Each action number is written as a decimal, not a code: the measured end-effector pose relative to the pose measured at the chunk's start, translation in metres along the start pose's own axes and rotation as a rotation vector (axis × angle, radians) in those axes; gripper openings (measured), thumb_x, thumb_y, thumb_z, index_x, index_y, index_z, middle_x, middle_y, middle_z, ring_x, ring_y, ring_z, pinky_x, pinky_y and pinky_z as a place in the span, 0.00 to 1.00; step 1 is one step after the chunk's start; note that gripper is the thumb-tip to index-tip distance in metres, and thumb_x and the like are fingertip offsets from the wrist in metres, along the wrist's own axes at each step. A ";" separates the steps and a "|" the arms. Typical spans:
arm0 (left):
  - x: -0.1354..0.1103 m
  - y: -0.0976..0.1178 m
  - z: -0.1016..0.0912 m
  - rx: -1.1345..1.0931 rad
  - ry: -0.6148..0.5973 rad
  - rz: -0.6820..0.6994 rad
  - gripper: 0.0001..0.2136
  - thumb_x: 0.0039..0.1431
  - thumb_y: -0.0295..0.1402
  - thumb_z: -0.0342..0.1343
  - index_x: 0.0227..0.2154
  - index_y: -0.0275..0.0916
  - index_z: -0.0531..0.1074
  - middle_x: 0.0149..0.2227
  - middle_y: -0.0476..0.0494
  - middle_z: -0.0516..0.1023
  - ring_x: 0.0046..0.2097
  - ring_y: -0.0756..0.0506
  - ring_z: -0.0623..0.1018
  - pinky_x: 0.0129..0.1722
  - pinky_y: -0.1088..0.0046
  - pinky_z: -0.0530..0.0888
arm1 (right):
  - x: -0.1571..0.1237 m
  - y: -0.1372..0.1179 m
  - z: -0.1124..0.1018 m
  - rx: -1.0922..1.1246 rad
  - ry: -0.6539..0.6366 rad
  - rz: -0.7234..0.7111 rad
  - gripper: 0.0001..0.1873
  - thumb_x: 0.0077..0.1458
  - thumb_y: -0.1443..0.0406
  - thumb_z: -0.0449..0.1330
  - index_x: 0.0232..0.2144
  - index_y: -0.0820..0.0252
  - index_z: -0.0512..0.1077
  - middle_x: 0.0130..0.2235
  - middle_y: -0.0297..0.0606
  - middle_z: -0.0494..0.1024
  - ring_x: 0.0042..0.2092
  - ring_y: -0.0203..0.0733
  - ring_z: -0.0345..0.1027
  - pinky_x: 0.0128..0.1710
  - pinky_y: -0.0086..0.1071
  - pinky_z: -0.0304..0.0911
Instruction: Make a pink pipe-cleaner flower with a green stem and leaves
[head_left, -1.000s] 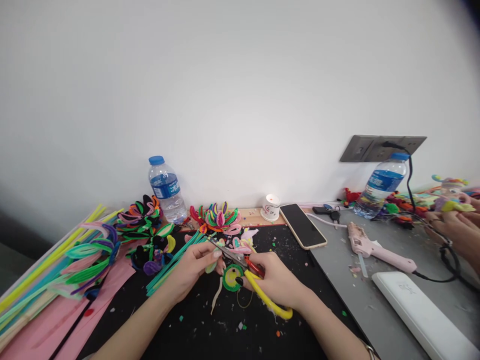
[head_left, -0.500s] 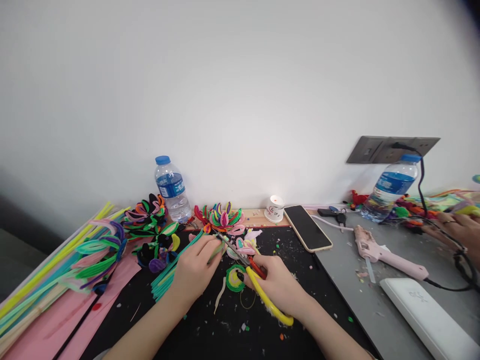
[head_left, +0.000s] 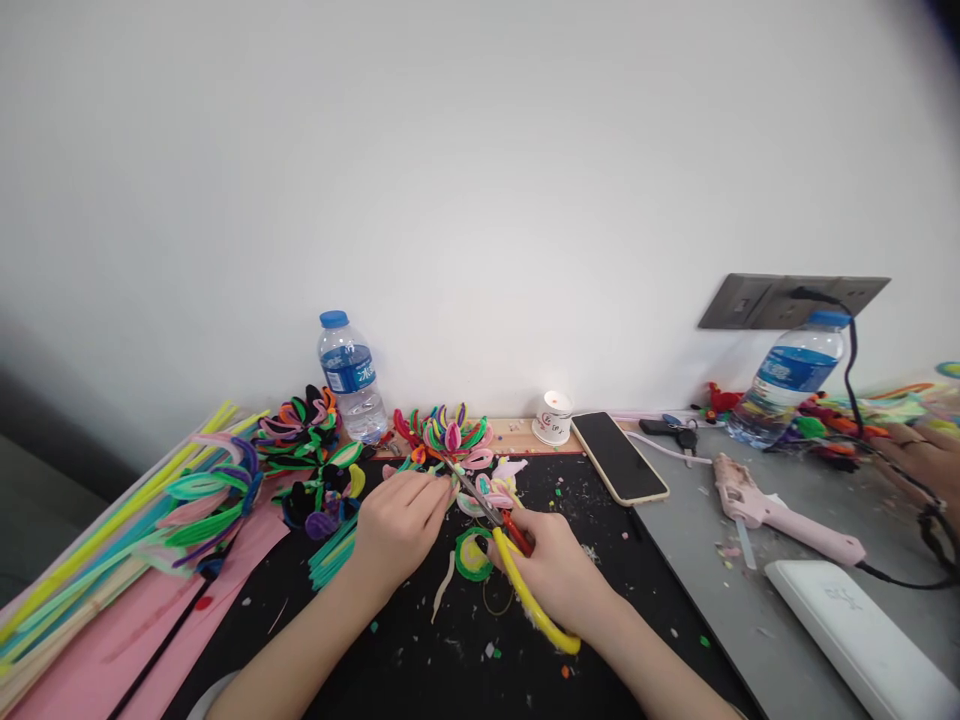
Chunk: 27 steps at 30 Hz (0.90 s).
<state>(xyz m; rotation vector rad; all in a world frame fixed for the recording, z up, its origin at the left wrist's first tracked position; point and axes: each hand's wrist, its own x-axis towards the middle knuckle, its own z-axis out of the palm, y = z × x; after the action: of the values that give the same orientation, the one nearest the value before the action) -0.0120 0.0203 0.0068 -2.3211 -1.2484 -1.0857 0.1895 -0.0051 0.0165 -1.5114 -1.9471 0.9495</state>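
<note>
My right hand (head_left: 559, 570) is closed on scissors (head_left: 480, 497) with metal blades, red near the grip and a curved yellow handle. The blades point up and left, their tips by the fingertips of my left hand (head_left: 405, 520). That hand is pinched together, back upward; a green pipe cleaner piece, seen between its fingers a moment ago, is now mostly hidden. Just beyond lies a multicoloured pipe cleaner flower (head_left: 454, 435), with pink loops (head_left: 495, 490) nearer me. A green and yellow coiled disc (head_left: 472, 556) lies on the black mat (head_left: 420, 650) between my hands.
Pipe cleaner flowers (head_left: 217, 490) and loose pipe cleaners (head_left: 120, 540) lie left. A water bottle (head_left: 352, 380), paper cup (head_left: 553, 418) and phone (head_left: 619, 458) stand or lie along the wall. Right are a glue gun (head_left: 787, 520), a white box (head_left: 855, 625), another bottle (head_left: 787, 375) and another person's hand (head_left: 919, 460).
My left hand has turned and closed further, covering the green piece between its fingers. The scissors stay almost in place. The whole view has shifted slightly.
</note>
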 end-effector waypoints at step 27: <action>0.003 0.001 -0.002 -0.634 -0.200 -0.517 0.09 0.55 0.32 0.52 0.24 0.36 0.72 0.26 0.46 0.76 0.30 0.48 0.73 0.32 0.74 0.68 | 0.007 0.008 -0.016 -0.297 -0.008 -0.102 0.15 0.41 0.56 0.62 0.23 0.58 0.61 0.24 0.28 0.66 0.25 0.33 0.54 0.24 0.26 0.45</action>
<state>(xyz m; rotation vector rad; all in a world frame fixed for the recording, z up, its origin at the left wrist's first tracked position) -0.0117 0.0204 0.0101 -2.6704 -1.8710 -1.6428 0.2048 0.0065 0.0201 -1.5460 -2.2246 0.6458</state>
